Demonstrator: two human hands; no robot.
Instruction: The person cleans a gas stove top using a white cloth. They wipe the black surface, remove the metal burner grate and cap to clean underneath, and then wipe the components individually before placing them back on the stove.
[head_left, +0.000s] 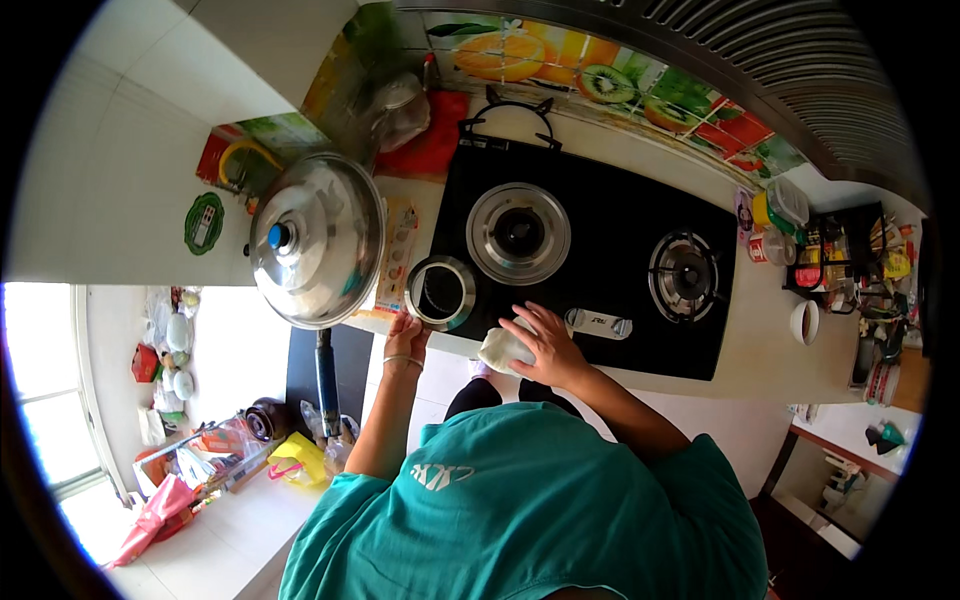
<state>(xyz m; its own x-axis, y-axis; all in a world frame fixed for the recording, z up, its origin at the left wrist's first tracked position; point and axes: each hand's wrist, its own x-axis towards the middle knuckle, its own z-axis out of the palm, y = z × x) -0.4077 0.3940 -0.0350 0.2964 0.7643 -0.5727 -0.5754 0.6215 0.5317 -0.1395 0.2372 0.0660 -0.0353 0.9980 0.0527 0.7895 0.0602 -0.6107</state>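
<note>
My left hand (406, 337) grips the lower left edge of a round metal burner ring (470, 294). The ring is tilted up over the front left corner of a black glass gas hob (600, 225). A folded whitish cloth (501, 349) is in my right hand (550, 349), by the hob's front edge. The fingers of that hand are spread over the cloth. Behind the ring, the left burner (519, 232) has its metal drip pan but no pan support on it. The right burner (688, 276) carries a black pan support.
A loose black pan support (517, 109) stands at the hob's back left corner. Left of the hob is a lidded wok (319, 240), its handle jutting past the counter edge. A small white bowl (805, 322) and a seasoning rack (832, 259) stand to the right. The range hood (795, 82) hangs above.
</note>
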